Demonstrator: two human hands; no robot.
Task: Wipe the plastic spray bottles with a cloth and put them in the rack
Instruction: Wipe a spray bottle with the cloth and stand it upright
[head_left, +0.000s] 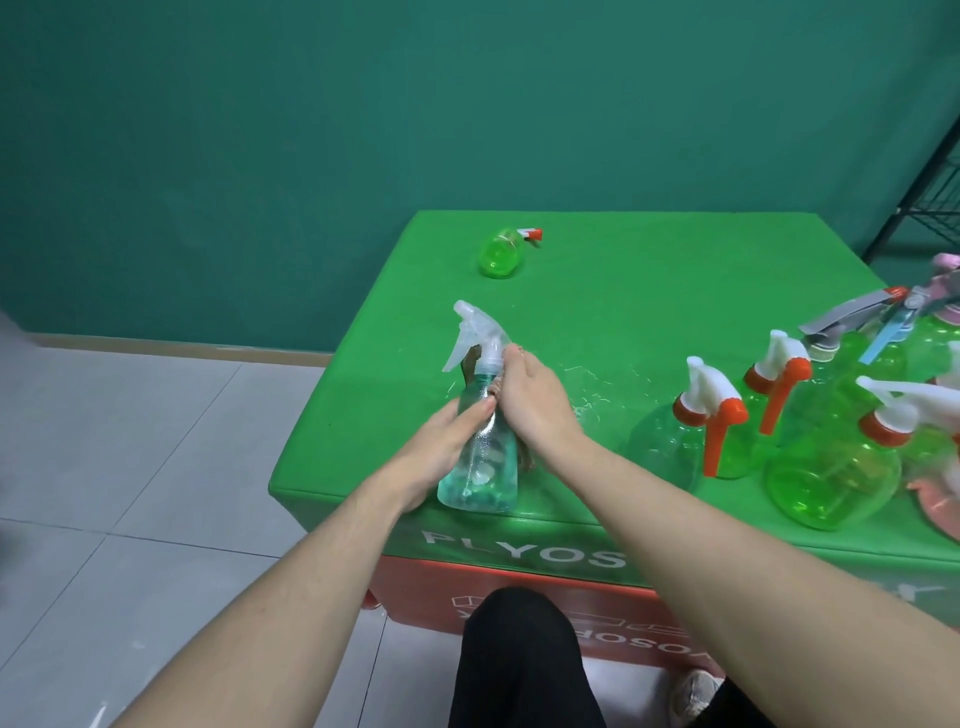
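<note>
A clear teal-tinted spray bottle (480, 457) with a white trigger head leans over the near left part of the green table (623, 291). My left hand (441, 447) grips its body from the left. My right hand (535, 400) holds a brownish cloth (524, 457) against the bottle's right side, near the neck; most of the cloth is hidden behind the hand and bottle. A black wire rack (930, 176) stands at the far right edge.
Several green spray bottles with white and orange triggers (831, 457) crowd the table's right side, with pink ones at the edge. One green bottle (501, 253) lies on its side at the back. Wet patches (602, 384) glisten mid-table. My dark-clad knee (519, 654) is below.
</note>
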